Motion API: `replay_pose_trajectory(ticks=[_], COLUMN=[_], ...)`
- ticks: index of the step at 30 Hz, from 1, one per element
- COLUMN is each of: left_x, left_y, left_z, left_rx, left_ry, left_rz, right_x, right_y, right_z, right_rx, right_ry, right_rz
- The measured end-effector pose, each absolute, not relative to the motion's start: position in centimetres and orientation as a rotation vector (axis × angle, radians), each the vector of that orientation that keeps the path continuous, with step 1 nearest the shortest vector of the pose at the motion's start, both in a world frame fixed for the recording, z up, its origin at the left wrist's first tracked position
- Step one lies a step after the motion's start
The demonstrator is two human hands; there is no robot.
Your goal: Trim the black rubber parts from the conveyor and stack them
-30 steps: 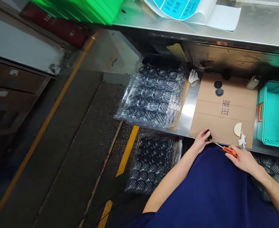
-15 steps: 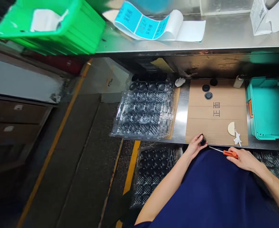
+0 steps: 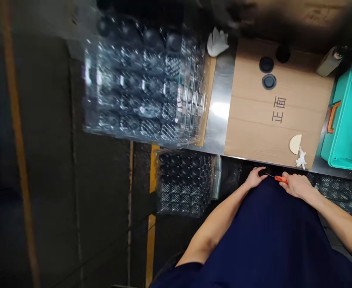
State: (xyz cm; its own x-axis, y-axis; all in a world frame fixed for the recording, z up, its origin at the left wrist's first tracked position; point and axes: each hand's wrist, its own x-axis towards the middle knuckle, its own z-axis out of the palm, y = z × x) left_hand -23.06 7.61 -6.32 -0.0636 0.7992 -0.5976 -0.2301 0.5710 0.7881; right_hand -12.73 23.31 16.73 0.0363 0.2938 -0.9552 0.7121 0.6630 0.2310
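Observation:
My left hand (image 3: 255, 178) is shut on a small black round part (image 3: 263, 173), which is mostly hidden by the fingers. My right hand (image 3: 296, 185) grips a screwdriver with an orange handle (image 3: 281, 179), and its thin shaft reaches toward that part. Both hands are at the near edge of a cardboard sheet (image 3: 254, 124). On the sheet lie several black round discs (image 3: 269, 82), a cream half-round piece (image 3: 295, 144) and a white glove (image 3: 300, 159).
A stack of clear plastic trays (image 3: 143, 84) holding black parts stands left of a steel tabletop strip (image 3: 221, 108). A lower tray (image 3: 182, 184) sits below the table's edge. A teal bin (image 3: 348, 120) stands right of the cardboard, with a bottle (image 3: 329, 62) behind.
My head has turned, so the whole scene has swung and the upper steel shelf has left view. The screwdriver's tip now sits closer to the black part in my left hand.

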Motion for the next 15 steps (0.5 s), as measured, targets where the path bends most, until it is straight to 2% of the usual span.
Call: replay_pose_trajectory(ticks=[4,8,11,15], left_x=[-22.7,-24.6,-27.3,-32.3], left_y=[9.1,10.4,10.0,9.0], left_z=[-8.1,-7.9,-5.6,0.6], left_rx=[0.456,0.386,0.493,0.94], left_ry=[1.352,1.237,1.164,1.23], left_rz=[0.866,0.918,0.967,0.874], right_x=[-13.4,-14.5,-13.4,-8.7], right_y=[23.1,23.2,23.8,23.9], right_z=[15.2,16.9,19.3,21.8], right_rx=[0.866,0.895,0.937,1.172], right_ry=[1.511,1.536,1.606,1.691], right_rz=[-0.348,-0.428,-0.665,-0.959])
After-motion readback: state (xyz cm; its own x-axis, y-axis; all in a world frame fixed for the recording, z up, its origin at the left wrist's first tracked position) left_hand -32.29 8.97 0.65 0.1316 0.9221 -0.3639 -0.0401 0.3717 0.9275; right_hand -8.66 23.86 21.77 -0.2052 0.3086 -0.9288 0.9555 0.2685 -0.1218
